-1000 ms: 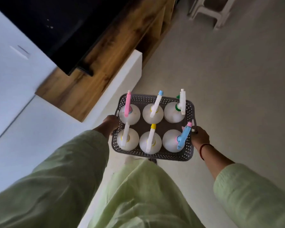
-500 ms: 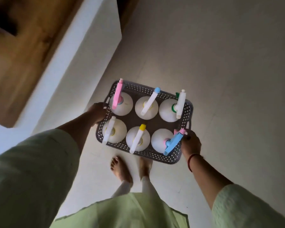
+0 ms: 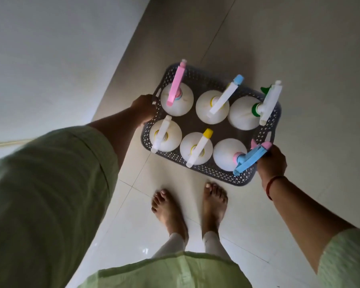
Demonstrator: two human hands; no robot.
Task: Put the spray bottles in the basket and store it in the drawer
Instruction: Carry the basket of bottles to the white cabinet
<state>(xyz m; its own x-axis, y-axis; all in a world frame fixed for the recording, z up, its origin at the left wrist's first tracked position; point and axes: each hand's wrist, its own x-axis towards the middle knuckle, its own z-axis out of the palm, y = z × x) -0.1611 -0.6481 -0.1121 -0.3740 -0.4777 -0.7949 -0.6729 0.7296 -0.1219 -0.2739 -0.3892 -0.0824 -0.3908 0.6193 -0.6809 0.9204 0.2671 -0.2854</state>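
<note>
Basket: dark grey, perforated walls, held in the air above the tiled floor, carried between both hands. It sits slightly tilted in the view, far-left corner highest in the frame.

Contents: six white spray bottles, upright, two rows of three, bodies touching or nearly touching.
- Far row, left to right: pink-trigger bottle, blue-tipped bottle, green-collared bottle.
- Near row, left to right: white-trigger bottle, yellow-tipped bottle, blue-and-pink-trigger bottle.

Left hand: closed on the basket's left short side, just beside the handle slot. Fingers curl under or around the rim and are mostly hidden behind the back of the hand; exact wrap cannot be told. Pink-trigger bottle stands just inside the wall from this hand.

Right hand: closed on the right short side near the front corner, thumb side up against the rim. The blue trigger head overhangs the rim here and lies against the fingers; whether they pinch it along with the rim cannot be told. A red thread band is on this wrist.

Both forearms come out of pale green sleeves. Two bare feet stand on the floor below the basket's near edge. A pale surface fills the left of the view, beside the basket.
</note>
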